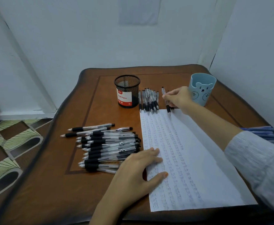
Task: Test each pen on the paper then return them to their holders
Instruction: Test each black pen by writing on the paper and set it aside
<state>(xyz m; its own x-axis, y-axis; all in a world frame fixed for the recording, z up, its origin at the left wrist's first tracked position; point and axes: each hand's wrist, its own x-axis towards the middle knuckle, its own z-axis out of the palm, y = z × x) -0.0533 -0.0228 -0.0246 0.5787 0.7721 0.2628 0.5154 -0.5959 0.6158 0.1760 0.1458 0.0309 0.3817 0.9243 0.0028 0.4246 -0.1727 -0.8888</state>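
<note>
A white sheet of paper (203, 168) covered in rows of scribbles lies on the brown table. My left hand (138, 169) presses flat on the paper's left edge, fingers straight. My right hand (179, 98) reaches to the far end of the paper and pinches a clear black-grip pen (165, 101), its tip at the paper's top edge. A pile of similar pens (107, 146) lies left of the paper. A row of several pens (148, 100) lies beyond the paper, beside the black mesh holder (127, 91). The blue bear holder (202, 89) stands just right of my right hand.
Blue pens (269, 134) lie at the table's right edge, partly hidden by my sleeve. The table (64, 189) sits in a corner of pale walls. Patterned floor (11, 148) shows to the left.
</note>
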